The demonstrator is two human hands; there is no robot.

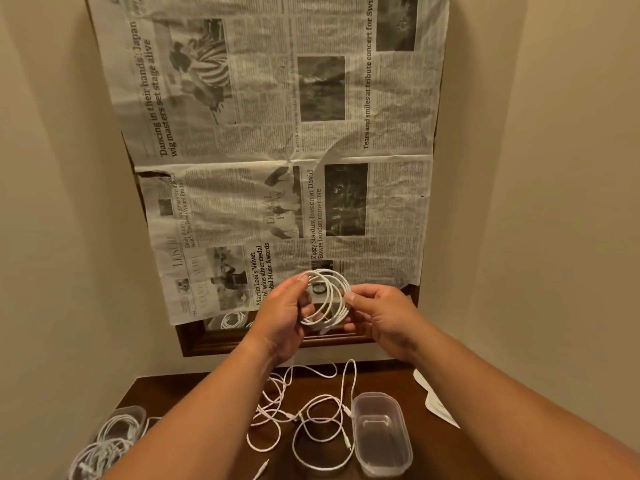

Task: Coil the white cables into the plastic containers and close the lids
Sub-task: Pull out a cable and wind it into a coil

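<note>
Gripping coiled white cable (325,299) mid-frame, above the table (166,389): pinched at left rim by left hand (280,313), at right rim by right hand (381,317), lower loops partly hidden behind the hands. Noted at lower left a second container (133,412) holding cables, cut off by forearm (194,424) and frame edge; white flat item (436,403) at right table edge not identifiable. Seen centre-bottom loose cables (304,410) sprawled just beside open container (381,434) at lower right, bare wood along table's upper-left edge.
</note>
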